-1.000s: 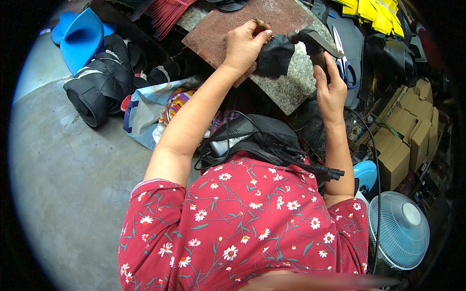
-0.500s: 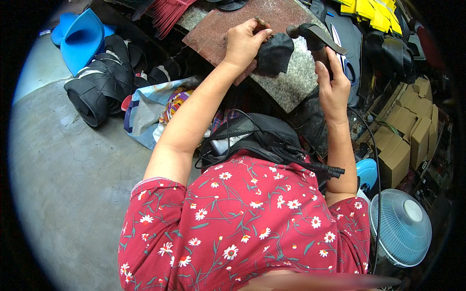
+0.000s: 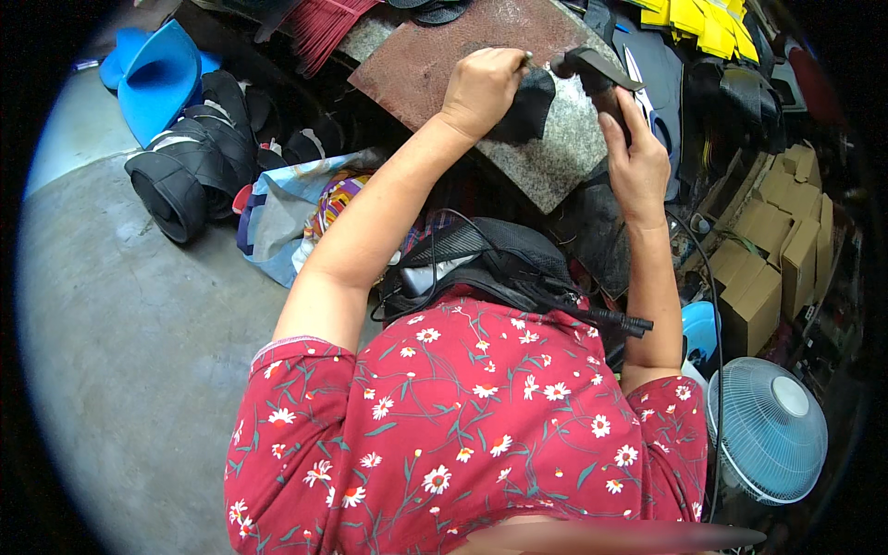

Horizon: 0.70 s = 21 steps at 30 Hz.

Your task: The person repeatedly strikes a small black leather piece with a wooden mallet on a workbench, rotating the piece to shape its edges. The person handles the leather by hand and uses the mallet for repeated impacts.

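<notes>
My left hand (image 3: 483,91) is closed above the black leather-like piece (image 3: 527,113), thumb and fingers pinched together. Only a small tip of what they hold shows at the fingertips, too little to name. Part of the black piece is hidden under this hand. It lies across the edge between a reddish-brown board (image 3: 407,72) and a speckled grey stone slab (image 3: 571,153). To the right, my right hand (image 3: 638,166) grips a hammer (image 3: 603,72) by its dark handle. The hammer's head is raised over the slab, close to my left fingertips.
Scissors (image 3: 635,69) lie beyond the hammer, near yellow strips (image 3: 708,28). Red strips (image 3: 324,28) hang at the far left of the bench. Cardboard boxes (image 3: 754,287) and a fan (image 3: 768,430) stand at right. Black curved pieces (image 3: 171,194) sit on the floor at left.
My left hand has turned and moved right and slightly down, now covering more of the black piece. The hammer in my right hand has shifted a little to the left.
</notes>
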### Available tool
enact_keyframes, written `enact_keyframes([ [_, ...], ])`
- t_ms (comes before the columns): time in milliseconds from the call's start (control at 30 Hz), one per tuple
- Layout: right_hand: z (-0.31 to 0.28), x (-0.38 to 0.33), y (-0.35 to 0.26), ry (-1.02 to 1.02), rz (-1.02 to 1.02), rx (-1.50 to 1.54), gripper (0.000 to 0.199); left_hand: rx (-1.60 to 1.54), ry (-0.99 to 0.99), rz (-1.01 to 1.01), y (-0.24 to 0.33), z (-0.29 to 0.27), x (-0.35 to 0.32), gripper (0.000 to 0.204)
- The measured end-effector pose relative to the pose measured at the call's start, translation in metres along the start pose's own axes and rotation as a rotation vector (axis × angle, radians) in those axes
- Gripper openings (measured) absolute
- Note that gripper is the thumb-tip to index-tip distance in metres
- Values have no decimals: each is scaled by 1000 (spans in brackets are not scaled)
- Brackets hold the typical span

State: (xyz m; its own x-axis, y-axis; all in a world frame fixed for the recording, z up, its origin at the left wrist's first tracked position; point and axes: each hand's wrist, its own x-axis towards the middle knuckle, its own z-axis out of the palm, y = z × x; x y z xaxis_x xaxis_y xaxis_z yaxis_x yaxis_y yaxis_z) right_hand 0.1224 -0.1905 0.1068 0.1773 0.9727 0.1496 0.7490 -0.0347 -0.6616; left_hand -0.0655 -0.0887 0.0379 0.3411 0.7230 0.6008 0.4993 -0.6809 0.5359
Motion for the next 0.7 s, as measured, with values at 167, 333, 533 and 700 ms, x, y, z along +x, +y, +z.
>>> enact_keyframes([
  [167, 13, -24, 18, 74, 12, -168, 41, -283, 10, -413, 0, -2, -2, 10],
  [333, 26, -25, 37, 71, -41, -299, 60, -702, 84, -701, -1, -5, 4, 17],
  [533, 31, -34, 51, 46, 9, -429, 61, 26, -89, -377, 7, -32, 4, 26],
  [700, 26, -30, 41, 24, 42, -449, 58, 191, -211, -215, 29, -27, -1, 41],
])
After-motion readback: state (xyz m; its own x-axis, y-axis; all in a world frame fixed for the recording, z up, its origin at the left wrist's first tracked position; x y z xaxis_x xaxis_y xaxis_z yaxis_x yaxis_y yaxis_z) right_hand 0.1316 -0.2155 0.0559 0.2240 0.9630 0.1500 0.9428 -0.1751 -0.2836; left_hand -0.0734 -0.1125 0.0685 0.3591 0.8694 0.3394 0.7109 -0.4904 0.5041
